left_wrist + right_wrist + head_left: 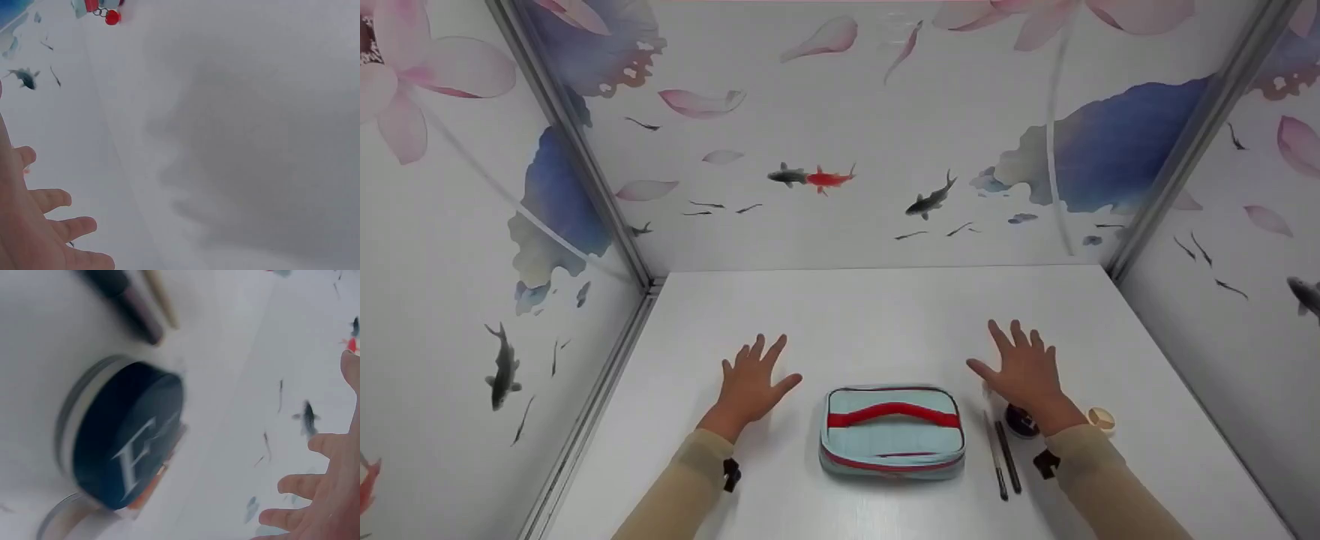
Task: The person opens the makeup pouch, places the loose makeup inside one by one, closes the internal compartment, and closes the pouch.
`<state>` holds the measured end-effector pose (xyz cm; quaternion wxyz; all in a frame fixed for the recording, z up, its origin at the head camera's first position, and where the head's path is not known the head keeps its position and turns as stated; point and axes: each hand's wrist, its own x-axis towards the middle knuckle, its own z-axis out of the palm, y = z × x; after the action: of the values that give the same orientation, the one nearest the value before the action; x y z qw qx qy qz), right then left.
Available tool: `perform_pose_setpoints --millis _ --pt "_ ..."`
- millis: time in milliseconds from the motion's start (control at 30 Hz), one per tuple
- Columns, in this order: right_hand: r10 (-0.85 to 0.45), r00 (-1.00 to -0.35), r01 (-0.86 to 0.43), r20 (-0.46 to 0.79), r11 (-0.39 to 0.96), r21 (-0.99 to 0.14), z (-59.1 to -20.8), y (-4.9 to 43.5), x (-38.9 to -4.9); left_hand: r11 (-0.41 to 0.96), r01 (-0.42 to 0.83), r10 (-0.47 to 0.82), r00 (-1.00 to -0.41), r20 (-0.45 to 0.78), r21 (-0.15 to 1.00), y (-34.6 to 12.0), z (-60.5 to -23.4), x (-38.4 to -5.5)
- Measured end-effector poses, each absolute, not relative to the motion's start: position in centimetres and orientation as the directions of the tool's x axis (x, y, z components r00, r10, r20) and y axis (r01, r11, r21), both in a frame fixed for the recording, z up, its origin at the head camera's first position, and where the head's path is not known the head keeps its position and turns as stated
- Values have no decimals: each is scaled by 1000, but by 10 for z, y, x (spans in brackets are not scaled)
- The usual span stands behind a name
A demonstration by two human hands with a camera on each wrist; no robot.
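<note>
A light blue zipped bag [894, 441] with a red top handle lies between my two hands. To its left, my left hand [750, 388] is held palm down with fingers spread, touching nothing; its shadow falls on the table in the left wrist view. My right hand [1026, 379] is likewise spread, above a dark round jar [132, 433] with white lettering on its lid. The hand partly hides that jar in the head view. Beside the jar lie a thin brush [996, 459] and a black pen-like stick [1010, 465].
A small round beige item [1101, 420] sits by my right wrist. An orange object [147, 492], partly hidden, shows behind the jar. The white table [885, 322] is bounded by printed panels [840, 112] at the back and both sides. A red charm [112, 17] hangs from the bag.
</note>
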<state>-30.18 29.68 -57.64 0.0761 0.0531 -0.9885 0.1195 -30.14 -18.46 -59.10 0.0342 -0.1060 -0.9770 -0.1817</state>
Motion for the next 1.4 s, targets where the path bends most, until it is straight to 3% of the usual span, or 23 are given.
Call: perform_pose_setpoints --millis 167,533,733,1400 --pt "-164 -974 -205 157 931 -302 -563 272 -300 921 204 194 -979 63 332 -175 -594 -307" --pt "-291 -954 -293 70 855 -427 -558 224 -291 803 162 222 -975 -34 574 -144 -602 -310" --pt "-320 -947 -292 13 843 -451 -567 202 -287 814 213 272 -962 -30 541 -135 -607 -314" --pt "-424 -892 -368 -158 882 -294 -556 145 -289 762 294 413 -907 -84 577 -114 -612 -325"
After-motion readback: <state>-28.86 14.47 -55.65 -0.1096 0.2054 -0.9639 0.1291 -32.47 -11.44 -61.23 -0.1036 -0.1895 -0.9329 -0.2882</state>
